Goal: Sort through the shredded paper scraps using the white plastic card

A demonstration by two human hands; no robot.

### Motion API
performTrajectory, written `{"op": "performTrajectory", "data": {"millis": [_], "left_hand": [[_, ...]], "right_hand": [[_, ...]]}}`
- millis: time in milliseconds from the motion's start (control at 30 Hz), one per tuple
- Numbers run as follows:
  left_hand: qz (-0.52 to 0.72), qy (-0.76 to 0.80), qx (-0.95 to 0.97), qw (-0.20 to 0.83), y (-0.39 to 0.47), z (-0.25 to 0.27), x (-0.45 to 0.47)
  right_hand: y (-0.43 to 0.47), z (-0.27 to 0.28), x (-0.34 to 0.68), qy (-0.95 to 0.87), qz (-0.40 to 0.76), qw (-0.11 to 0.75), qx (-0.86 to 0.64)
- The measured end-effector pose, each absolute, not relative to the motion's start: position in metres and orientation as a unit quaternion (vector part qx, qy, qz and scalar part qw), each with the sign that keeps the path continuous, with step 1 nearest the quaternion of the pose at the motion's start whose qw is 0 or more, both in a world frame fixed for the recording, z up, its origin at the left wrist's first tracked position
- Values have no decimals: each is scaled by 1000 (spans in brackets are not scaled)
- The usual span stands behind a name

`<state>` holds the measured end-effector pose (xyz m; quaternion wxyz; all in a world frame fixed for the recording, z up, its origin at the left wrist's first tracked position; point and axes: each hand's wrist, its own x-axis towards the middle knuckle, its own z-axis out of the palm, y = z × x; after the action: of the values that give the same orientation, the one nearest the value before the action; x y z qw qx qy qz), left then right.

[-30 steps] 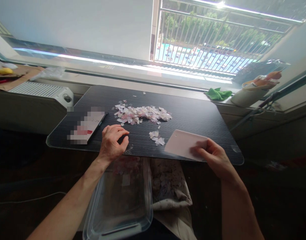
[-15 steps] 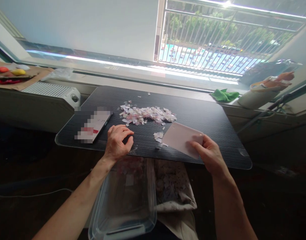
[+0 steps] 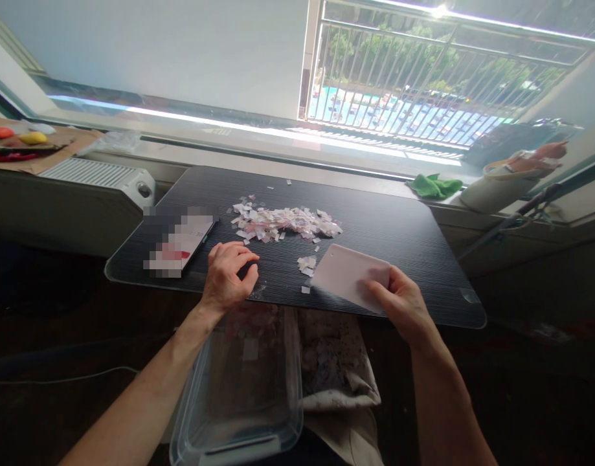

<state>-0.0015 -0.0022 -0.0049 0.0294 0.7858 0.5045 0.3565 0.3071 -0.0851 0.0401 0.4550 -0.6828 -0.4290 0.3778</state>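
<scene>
Paper scraps (image 3: 288, 223) share the black table (image 3: 389, 223) with a partly blurred phone (image 3: 196, 238).

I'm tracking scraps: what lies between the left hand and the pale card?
Head view: pale scraps near the card, then faintly speckled black tabletop toward the left hand.

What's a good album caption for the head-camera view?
Right hand holds a pale card beside small scraps on a dark table, left hand curled at its near edge.

Table (image 3: 399, 223): 1 pile (image 3: 287, 222) on it, phone (image 3: 195, 234) left, small cluster (image 3: 307, 264) in front. Card (image 3: 348, 275) right of cluster, in right hand (image 3: 404, 301). Left hand (image 3: 228, 275) between phone, cluster. Tub (image 3: 239, 448) below near edge. Rag (image 3: 434, 186) behind right.
</scene>
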Motion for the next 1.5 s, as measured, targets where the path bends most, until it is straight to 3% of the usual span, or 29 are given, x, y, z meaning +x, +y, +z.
{"op": "performTrajectory", "data": {"millis": [533,667,900,1333,1500], "left_hand": [[362,496,789,27,-2,-6,-2],[359,497,790,20,-2,-7,-2],[362,494,790,12,-2,-7,-2],[373,486,791,4,-2,-9,-2],[372,488,790,7,-2,-8,-2]], "right_hand": [[-102,48,325,-454,396,390,-696],[-107,53,329,-442,342,417,-717],[-98,51,302,-467,413,401,-671],[-101,41,299,-480,424,398,-657],[-109,48,318,-471,376,388,-697]]}}
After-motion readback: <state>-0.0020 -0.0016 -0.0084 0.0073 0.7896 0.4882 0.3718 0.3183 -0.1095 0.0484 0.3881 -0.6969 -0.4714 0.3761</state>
